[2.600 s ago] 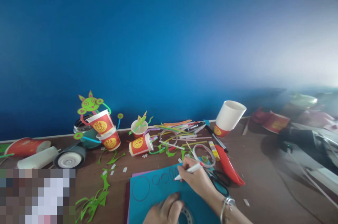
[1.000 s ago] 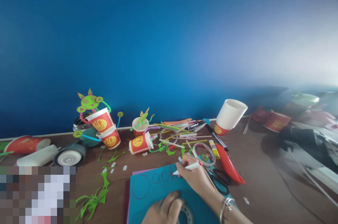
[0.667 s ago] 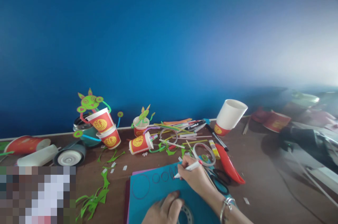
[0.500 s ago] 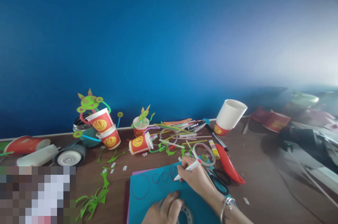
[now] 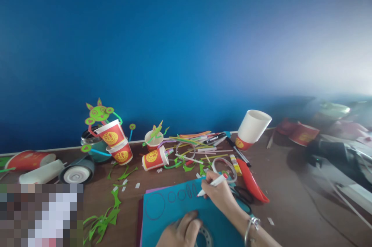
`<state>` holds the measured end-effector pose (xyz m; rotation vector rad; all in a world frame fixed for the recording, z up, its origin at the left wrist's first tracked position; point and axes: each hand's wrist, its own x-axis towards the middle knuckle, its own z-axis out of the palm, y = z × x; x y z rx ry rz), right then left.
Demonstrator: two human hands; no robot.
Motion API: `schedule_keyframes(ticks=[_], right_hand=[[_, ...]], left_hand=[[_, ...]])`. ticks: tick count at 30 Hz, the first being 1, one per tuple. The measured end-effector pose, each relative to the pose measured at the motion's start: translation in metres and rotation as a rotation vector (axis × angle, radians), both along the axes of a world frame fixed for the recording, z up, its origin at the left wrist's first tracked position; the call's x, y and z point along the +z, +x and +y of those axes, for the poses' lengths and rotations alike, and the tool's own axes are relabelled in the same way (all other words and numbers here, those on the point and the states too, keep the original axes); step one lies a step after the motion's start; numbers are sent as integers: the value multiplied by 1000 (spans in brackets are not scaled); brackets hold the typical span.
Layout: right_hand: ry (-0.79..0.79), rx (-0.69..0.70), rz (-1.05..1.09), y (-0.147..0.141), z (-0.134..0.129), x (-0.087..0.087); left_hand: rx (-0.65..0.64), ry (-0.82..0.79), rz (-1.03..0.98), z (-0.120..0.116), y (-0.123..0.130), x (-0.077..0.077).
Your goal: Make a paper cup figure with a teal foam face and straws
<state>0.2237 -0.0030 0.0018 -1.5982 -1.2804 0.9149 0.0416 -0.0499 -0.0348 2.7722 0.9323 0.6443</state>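
Note:
A white marker with a red end [image 5: 213, 185] is pinched in my right hand [image 5: 219, 194], its tip down on a blue sheet of paper [image 5: 171, 225]. Drawn along the top of the sheet are a large circle, two small circles and narrow pointed ovals near the tip. My left hand [image 5: 181, 231] rests on the lower part of the sheet with its fingers curled. A clear ring, like a tape roll [image 5: 207, 235], lies against those fingers; their undersides are hidden. Black-handled scissors [image 5: 243, 196] lie partly behind my right wrist.
Green paper scraps [image 5: 103, 220] lie left of the sheet. Behind stand decorated red-and-white paper cups [image 5: 110, 134], a tipped cup [image 5: 155, 159], straws and pens [image 5: 200, 142], a glue stick [image 5: 235, 164], a red curved piece [image 5: 252, 181] and a tall white cup [image 5: 252, 130].
My right hand has shifted slightly right with the marker, and another narrow oval outline shows more fully on the blue sheet. My left hand stays in place.

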Motion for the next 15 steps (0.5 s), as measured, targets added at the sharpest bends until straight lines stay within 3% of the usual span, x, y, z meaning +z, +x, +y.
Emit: schedule_keyframes(ticks=[8,15], right_hand=[[7,31,-103,1,0,-3],[11,34,-146,-1,-3,4]], left_hand=[[-5,-20,34,0,0,2],[-6,-35,9,0,-1,1]])
